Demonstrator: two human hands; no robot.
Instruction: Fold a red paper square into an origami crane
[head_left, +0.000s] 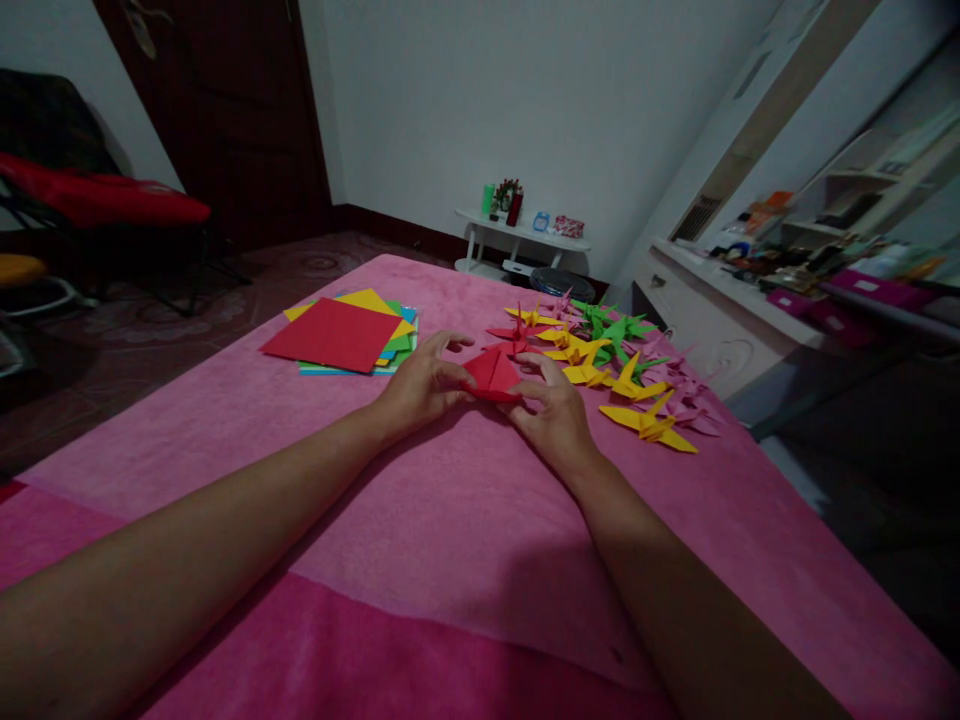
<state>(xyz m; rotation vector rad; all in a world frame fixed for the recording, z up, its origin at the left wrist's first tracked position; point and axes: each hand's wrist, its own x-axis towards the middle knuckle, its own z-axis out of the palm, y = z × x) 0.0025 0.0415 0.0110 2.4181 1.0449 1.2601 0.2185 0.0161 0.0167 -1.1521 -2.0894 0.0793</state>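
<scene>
Near the pink cloth's (465, 500) left edge, towards its far corner, a loose stack of coloured sheets (334, 335) lies with a red one on top. Just right of it, the left hand (424, 380) has thumb and fingers closed on the left corner of a small red folded paper (491, 372). That paper sits between both grips, its middle uncovered; the right hand (553, 405) grasps its right corner, though the fingertips underneath are hard to see. Folded paper cranes (649, 427) crowd the far right edge.
</scene>
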